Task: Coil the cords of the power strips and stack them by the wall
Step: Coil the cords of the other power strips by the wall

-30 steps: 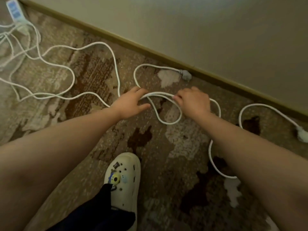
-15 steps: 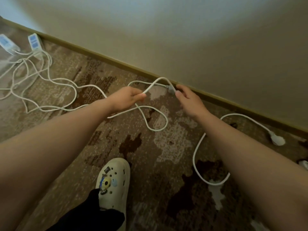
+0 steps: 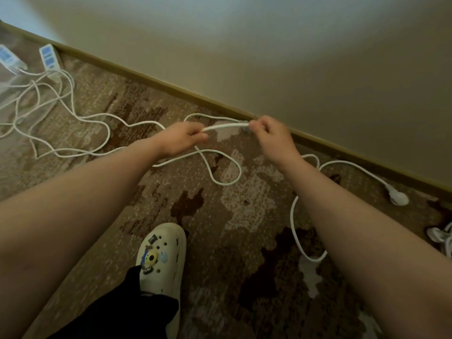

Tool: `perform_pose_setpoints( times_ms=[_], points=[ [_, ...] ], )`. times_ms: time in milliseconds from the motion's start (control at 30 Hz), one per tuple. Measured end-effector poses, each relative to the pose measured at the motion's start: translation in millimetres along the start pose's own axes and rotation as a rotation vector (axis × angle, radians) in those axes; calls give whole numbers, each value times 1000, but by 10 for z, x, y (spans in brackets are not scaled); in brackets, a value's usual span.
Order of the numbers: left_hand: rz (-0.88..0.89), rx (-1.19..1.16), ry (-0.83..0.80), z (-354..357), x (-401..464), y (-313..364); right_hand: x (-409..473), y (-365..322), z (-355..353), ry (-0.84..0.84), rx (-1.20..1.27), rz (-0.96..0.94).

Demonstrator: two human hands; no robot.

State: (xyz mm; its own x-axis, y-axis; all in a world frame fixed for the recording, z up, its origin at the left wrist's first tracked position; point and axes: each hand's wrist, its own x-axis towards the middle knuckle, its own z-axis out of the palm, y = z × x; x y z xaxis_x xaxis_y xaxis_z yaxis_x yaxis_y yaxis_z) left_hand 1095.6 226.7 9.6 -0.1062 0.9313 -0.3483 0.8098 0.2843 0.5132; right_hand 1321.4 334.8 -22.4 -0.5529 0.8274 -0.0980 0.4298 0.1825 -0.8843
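Observation:
A long white cord (image 3: pixel 221 127) runs stretched between my two hands, just above the carpet near the baseboard. My left hand (image 3: pixel 182 139) is closed around the cord. My right hand (image 3: pixel 267 132) pinches the cord's plug end. A loop of the same cord (image 3: pixel 227 178) hangs down onto the carpet below my hands. The cord trails left in loose curves to two white power strips (image 3: pixel 50 57) lying at the far left by the wall. A tangle of cord (image 3: pixel 44 94) lies beside them.
A second white cord (image 3: pixel 294 223) with its plug (image 3: pixel 398 198) lies on the carpet at the right, partly under my right forearm. A white bundle (image 3: pixel 440 237) shows at the right edge. My cream clog (image 3: pixel 161 259) stands below. The baseboard (image 3: pixel 171 90) runs diagonally.
Both hands have lifted off the carpet with the cord. My right hand has taken hold of the plug end, and the cord is now pulled straight between the hands.

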Motion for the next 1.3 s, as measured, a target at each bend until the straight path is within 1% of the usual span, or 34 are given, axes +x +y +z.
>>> perform_pose_setpoints(
  times_ms=[33,67,100,167,300,367,433,500,600,667,733,767,867,967,1000,1033,1067,1100,1167,1233,1300],
  points=[
    [-38,24,13,-50,-58,-139,-12,21,-34,81,65,71],
    [-75,71,10,-88,-131,-276,-28,53,-68,132,66,114],
    [-107,123,-6,-112,-210,-403,-47,87,-93,142,23,138],
    [-171,171,-35,-152,-339,-627,-76,164,-91,83,-105,195],
    [-262,114,-27,-289,-273,-790,-11,163,107,-130,-453,292],
    [-214,42,-36,-262,-134,-673,67,45,187,-153,-522,255],
    [-148,-17,-69,-200,-28,-524,171,-80,247,-161,-584,177],
    [-97,-42,-96,-203,13,-494,294,-209,342,-186,-709,61],
    [-46,-98,-76,-352,38,-582,485,-429,621,-271,-866,-179],
    [-10,-143,-61,-471,73,-644,604,-593,896,-367,-823,-289],
    [-25,-243,-58,-608,87,-789,688,-732,1134,-421,-667,-291],
    [-48,-287,-54,-695,79,-914,735,-771,1226,-405,-585,-252],
    [-106,-319,-7,-961,-7,-1446,901,-772,1397,-254,-376,-76],
    [-215,-180,41,-1174,-172,-2133,1106,-715,1491,-64,-307,75],
    [-266,-132,54,-1239,-246,-2371,1161,-688,1536,-27,-264,146],
    [-320,-100,71,-1298,-324,-2594,1201,-667,1602,-30,-233,215],
    [-376,-81,97,-1350,-399,-2781,1224,-651,1699,-85,-221,267],
    [-424,-68,131,-1394,-459,-2926,1231,-634,1823,-177,-225,298],
    [-470,-69,204,-1431,-514,-3070,1217,-660,2082,-341,-227,327],
    [-443,-49,204,-1414,-486,-3010,1202,-775,2243,-391,-172,284],
    [-378,-33,157,-1373,-400,-2815,1210,-942,2293,-424,-122,169]
  ],
)
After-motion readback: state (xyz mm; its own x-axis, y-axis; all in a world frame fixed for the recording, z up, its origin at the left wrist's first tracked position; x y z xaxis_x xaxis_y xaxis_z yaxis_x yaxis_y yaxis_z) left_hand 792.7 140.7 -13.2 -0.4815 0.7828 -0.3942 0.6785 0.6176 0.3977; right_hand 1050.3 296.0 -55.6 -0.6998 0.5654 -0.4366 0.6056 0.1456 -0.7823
